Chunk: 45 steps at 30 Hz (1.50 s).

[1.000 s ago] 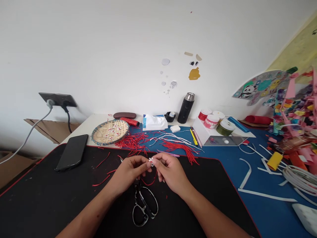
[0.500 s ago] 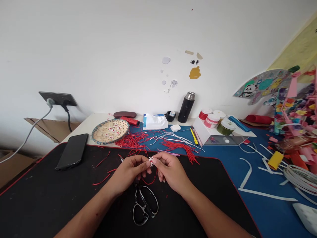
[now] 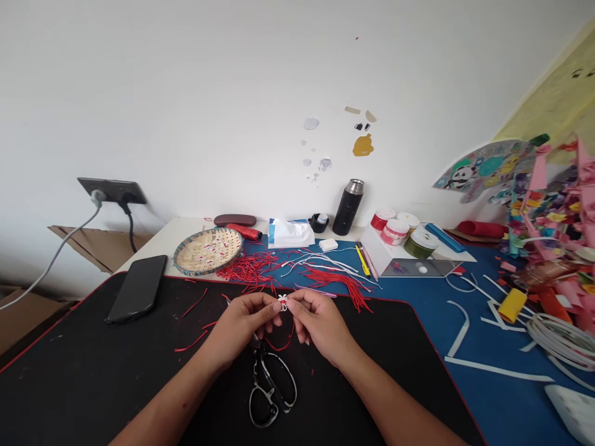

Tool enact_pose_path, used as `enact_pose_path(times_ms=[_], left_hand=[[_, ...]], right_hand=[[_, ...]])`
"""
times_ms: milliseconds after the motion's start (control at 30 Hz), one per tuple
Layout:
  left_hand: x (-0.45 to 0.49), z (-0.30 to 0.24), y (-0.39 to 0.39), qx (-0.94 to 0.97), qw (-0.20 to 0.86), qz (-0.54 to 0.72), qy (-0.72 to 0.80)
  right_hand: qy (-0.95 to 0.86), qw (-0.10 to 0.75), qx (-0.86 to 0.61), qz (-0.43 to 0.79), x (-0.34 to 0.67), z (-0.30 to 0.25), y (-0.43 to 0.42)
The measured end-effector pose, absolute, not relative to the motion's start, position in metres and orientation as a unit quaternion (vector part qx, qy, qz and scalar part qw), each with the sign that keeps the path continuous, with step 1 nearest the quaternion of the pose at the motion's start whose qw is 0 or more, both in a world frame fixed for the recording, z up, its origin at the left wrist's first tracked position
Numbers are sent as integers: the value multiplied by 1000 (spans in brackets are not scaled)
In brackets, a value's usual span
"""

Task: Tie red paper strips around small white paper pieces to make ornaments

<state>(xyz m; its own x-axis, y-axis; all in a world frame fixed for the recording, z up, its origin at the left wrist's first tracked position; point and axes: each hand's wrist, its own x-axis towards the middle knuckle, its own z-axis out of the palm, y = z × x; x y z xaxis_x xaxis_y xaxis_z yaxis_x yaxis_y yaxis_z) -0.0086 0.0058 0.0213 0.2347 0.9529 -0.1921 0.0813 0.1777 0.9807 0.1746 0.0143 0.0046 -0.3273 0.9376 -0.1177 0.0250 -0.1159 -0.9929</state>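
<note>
While the phone (image 3: 137, 288) and the woven basket (image 3: 207, 251) lie where they were at the left of the table (image 3: 69, 384), I see almost no change in the middle. The left hand (image 3: 242, 323) keeps its fingertips pinched on the white-and-red knot (image 3: 282, 301), and the right hand (image 3: 321, 322) grips it from the other side (a red cord (image 3: 286, 342) loops below, over the scissors (image 3: 272, 384)). The knot stays just above the table, so I judge the work is at the same stage.

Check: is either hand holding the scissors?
No, the scissors lie on the black mat beneath the hands, while the left hand and right hand pinch a white-and-red bow.
</note>
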Motion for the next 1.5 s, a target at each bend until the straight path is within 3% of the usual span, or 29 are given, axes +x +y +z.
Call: enact_pose_path(times_ms=[1500], left_hand=[[-6,16,5,553,578,392,455]], right_hand=[[-540,388,-435,607,174,-3,17]])
